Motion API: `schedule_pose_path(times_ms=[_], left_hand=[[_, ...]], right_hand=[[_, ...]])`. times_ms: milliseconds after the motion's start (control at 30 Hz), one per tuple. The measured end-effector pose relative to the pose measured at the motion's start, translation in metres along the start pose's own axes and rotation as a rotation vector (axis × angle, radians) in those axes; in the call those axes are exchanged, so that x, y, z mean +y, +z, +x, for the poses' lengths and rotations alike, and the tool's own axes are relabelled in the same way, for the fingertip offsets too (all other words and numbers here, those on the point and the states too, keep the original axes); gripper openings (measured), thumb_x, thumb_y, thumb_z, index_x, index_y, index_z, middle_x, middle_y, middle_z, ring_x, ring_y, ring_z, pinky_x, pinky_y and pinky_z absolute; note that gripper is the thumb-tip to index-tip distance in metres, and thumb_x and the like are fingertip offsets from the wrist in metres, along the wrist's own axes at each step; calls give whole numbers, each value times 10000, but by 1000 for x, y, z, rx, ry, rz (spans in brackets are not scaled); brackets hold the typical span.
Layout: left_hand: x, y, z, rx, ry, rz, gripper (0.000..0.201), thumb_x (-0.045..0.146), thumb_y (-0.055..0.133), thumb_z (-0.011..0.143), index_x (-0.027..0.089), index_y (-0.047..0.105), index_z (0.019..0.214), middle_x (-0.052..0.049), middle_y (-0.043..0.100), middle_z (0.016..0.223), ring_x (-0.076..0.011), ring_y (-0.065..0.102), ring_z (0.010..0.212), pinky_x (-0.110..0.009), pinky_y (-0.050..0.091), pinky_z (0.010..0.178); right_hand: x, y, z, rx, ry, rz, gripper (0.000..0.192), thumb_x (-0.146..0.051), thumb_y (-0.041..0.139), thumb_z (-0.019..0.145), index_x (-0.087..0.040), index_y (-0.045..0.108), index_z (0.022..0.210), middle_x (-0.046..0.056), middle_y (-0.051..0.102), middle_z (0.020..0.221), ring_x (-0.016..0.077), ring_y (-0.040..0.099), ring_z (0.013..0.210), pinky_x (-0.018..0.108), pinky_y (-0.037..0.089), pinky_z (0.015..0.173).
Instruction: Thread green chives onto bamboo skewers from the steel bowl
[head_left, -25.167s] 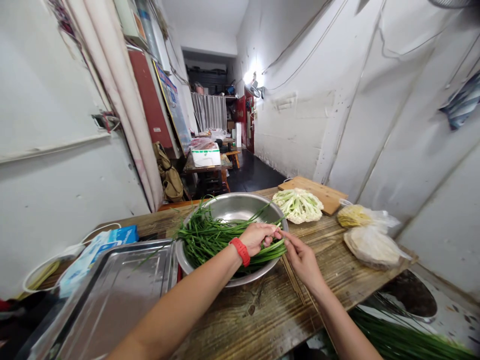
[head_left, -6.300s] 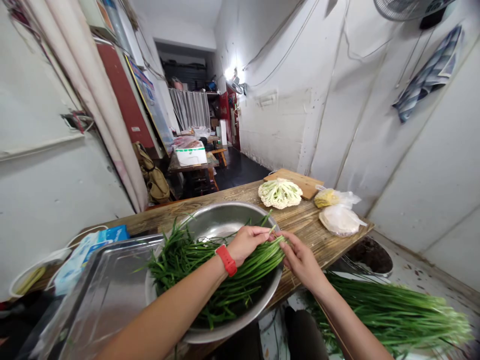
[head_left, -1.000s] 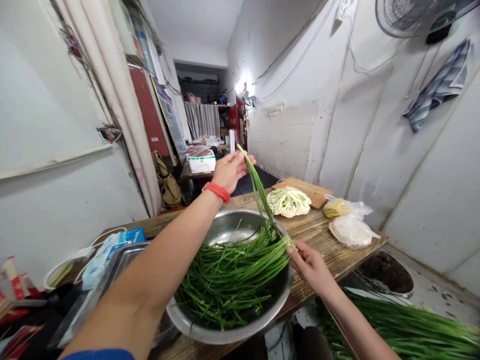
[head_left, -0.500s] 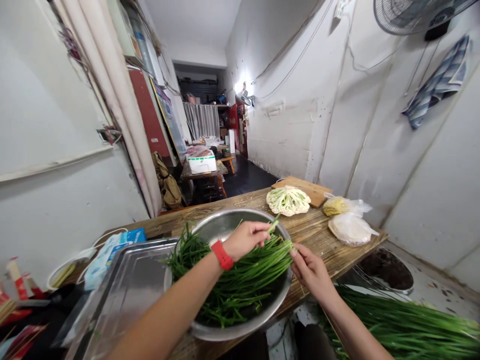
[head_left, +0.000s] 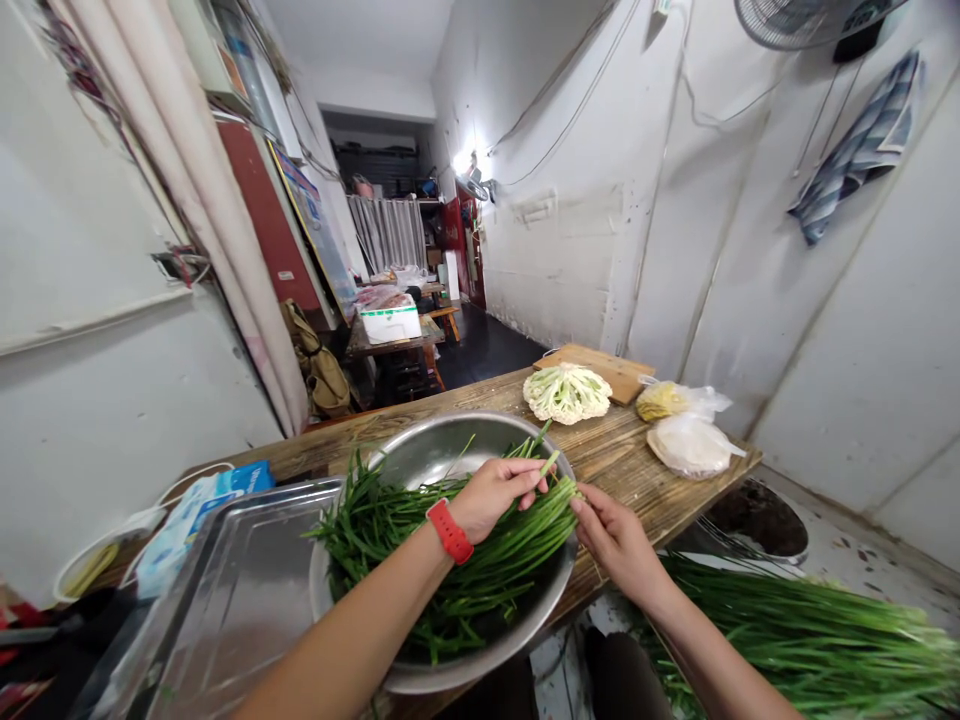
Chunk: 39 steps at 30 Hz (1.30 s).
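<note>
A big steel bowl [head_left: 420,455] full of green chives [head_left: 450,570] stands on the wooden table [head_left: 637,460] in front of me. My left hand [head_left: 495,490], with a red band on the wrist, pinches a chive stalk over the bowl's right side. My right hand [head_left: 615,540] holds the cut ends of the chive bunch at the bowl's right rim. The two hands nearly touch.
A steel tray [head_left: 240,600] lies left of the bowl, with a blue packet [head_left: 195,505] behind it. A cauliflower [head_left: 566,392], a cutting board [head_left: 600,362] and two plastic bags [head_left: 686,440] sit at the table's far right. More chives [head_left: 810,640] lie low on the right.
One second ago my left hand was raised high, pulling a chive stalk up out of the bunch. It has come down to the bowl beside my right hand.
</note>
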<state>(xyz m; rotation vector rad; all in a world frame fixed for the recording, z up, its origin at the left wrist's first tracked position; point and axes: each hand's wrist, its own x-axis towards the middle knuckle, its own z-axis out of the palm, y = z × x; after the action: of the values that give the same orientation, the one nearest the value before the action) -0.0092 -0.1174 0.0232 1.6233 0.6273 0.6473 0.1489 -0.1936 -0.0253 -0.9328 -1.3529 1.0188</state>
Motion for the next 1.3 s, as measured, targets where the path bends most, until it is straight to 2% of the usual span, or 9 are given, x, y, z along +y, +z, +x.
schedule_pose_path(times_ms=[200,367,733,900,1300], left_hand=[[3,1,0,-17,-42,-128,283,373,547,759,97,612,761,-11,493,711,-29,313,485,-211,257,520],[0,1,-1,-41,-63,-188,310,353,557,752,103,608,928,-4,460,697,-28,303,482,-207,204,482],[-4,3,-1,-12,-43,-125,329,322,548,763,83,623,976,-12,458,699,-32,308,489,-217,197,490],[-8,3,0,12,-26,-185,349,305,535,773,112,590,1059,-9,462,719,-28,302,481,-217,188,488],[-11,6,-1,4,-35,-224,330,322,551,764,99,607,999,-19,471,731,-29,323,488,-213,192,483]], right_hand=[[-2,2,-1,-17,15,57,344,-411,442,834,-173,533,1064,-44,325,566,57,222,443,189,192,407],[3,4,-1,6,23,69,358,-424,455,825,-166,528,1061,-53,292,547,57,223,430,192,181,401],[2,5,-2,11,12,88,317,-367,438,855,-144,503,1071,-60,283,539,44,222,432,183,166,395],[4,6,-1,25,22,107,319,-369,448,851,-147,508,1073,-63,277,529,42,222,426,181,165,392],[6,5,-4,34,57,115,371,-412,466,827,-148,521,1081,-56,316,525,52,215,432,187,176,401]])
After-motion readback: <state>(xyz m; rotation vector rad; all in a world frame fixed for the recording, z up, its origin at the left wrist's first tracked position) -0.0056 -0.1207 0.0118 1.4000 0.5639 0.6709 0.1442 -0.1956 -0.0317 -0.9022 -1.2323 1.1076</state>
